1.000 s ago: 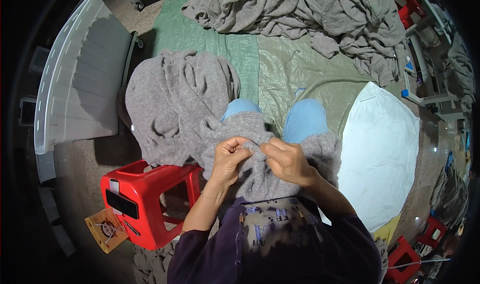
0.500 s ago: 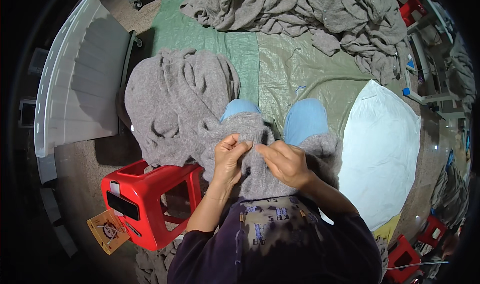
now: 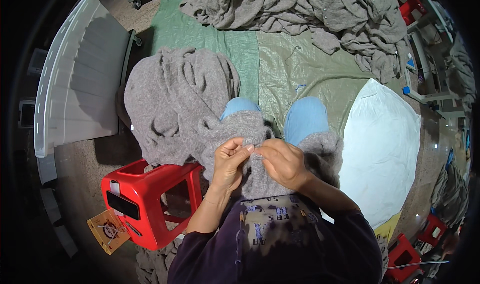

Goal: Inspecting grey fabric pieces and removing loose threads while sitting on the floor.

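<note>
A grey knitted garment (image 3: 175, 89) lies across my lap and spills over to the left, its near part beneath my hands. With thumb and forefinger pinched, my left hand (image 3: 229, 165) grips a bit of the knit. My right hand (image 3: 285, 163) is closed too, its fingertips meeting the left thumb over the fabric. Whatever is between the right fingertips is too small to make out.
Left stands a red stool (image 3: 150, 204) bearing a black phone (image 3: 123, 205) and an orange box (image 3: 109, 230). Beyond it is a large pale bin (image 3: 82, 79). A white sack (image 3: 382, 154) lies to the right. Grey knits (image 3: 300, 9) are heaped on the green tarp (image 3: 200, 39) ahead.
My right fingertips have come in to the left thumb, closing the small gap between the hands. The garment on my lap has barely shifted.
</note>
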A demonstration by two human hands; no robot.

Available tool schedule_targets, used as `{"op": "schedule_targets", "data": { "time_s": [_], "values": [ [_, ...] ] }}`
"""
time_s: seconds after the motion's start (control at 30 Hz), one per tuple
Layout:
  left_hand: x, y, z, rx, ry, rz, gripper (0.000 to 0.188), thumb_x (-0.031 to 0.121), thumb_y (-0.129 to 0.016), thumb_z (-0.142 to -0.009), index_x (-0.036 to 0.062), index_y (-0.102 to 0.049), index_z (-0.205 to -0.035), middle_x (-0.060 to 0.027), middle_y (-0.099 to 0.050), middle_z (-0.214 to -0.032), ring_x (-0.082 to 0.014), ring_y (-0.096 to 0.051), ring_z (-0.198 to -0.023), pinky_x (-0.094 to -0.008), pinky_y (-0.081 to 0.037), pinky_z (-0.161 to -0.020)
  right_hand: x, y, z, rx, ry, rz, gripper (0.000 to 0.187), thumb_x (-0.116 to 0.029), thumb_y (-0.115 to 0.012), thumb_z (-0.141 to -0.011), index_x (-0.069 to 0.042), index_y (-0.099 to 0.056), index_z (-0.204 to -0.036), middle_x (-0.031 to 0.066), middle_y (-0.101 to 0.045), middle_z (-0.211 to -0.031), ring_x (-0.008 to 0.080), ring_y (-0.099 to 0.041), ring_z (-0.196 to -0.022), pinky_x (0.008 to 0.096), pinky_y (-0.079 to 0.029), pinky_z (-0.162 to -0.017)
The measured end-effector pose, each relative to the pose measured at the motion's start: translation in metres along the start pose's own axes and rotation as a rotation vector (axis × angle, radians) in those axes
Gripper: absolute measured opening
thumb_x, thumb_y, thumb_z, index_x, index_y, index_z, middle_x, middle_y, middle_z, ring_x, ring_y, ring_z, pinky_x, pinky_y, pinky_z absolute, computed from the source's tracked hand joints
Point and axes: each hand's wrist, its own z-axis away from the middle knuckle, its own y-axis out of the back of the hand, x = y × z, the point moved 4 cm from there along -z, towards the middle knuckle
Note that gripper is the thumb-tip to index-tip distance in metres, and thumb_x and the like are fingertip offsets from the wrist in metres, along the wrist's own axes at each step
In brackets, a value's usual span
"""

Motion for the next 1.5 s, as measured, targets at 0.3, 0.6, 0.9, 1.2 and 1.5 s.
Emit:
{"op": "schedule_targets", "data": {
  "time_s": [0.3, 0.6, 0.9, 1.2, 1.5],
  "values": [
    [0.007, 0.008, 0.001, -0.106, -0.193, -0.414, 0.018, -0.008, -0.066, -0.078, -0.0017, -0.063, -0.095, -0.0025, -0.064, -0.088, -0.0055, -0.057, -0.077, -0.0185, -0.045, -0.069, 0.028, 0.006, -0.018, -0.302, -0.655, -0.68, 0.012, 0.003, -0.059, -0.074, 0.003, -0.06, -0.086, 0.0115, -0.056, -0.075, 0.0156, -0.055, -0.066, 0.027, -0.043, -0.059],
    [0.013, 0.014, 0.0, -0.098, -0.283, -0.522, 0.018, -0.011, -0.062, -0.078, -0.0021, -0.063, -0.093, -0.0025, -0.062, -0.089, -0.0057, -0.053, -0.077, -0.0188, -0.042, -0.067, 0.004, -0.005, -0.004, -0.25, -0.16, -0.112, 0.01, 0.0, -0.063, -0.07, 0.001, -0.053, -0.074, 0.0125, -0.05, -0.063, 0.0251, -0.05, -0.047, 0.0354, -0.038, -0.043],
    [0.025, -0.025, 0.035, -0.058, -0.955, -0.925, 0.009, -0.005, -0.062, -0.078, -0.0029, -0.061, -0.087, -0.0094, -0.061, -0.08, -0.0173, -0.057, -0.07, -0.027, -0.045, -0.064, -0.007, -0.006, 0.001, -0.041, -0.202, -0.138, 0.016, 0.0, -0.064, -0.067, -0.003, -0.049, -0.07, 0.0112, -0.044, -0.062, 0.0299, -0.05, -0.05, 0.0368, -0.041, -0.042],
    [0.017, -0.012, 0.011, -0.134, -0.532, -0.87, 0.025, -0.012, -0.058, -0.072, 0.0004, -0.065, -0.093, -0.0082, -0.06, -0.087, -0.0152, -0.054, -0.081, -0.025, -0.043, -0.068, 0.007, -0.005, 0.009, 0.023, -0.058, 0.168, 0.029, 0.005, -0.064, -0.068, 0.0, -0.06, -0.096, 0.0111, -0.046, -0.067, 0.0257, -0.05, -0.053, 0.0343, -0.04, -0.047],
    [0.019, 0.013, -0.002, -0.104, 0.003, -0.299, 0.009, -0.003, -0.067, -0.081, -0.0006, -0.064, -0.089, -0.0029, -0.066, -0.081, -0.0052, -0.059, -0.07, -0.0178, -0.047, -0.063, 0.071, 0.061, 0.004, 0.188, -0.747, -0.083, 0.02, -0.002, -0.062, -0.079, 0.0, -0.06, -0.099, 0.0089, -0.056, -0.081, 0.0202, -0.057, -0.066, 0.0281, -0.046, -0.061]
  ]
}}
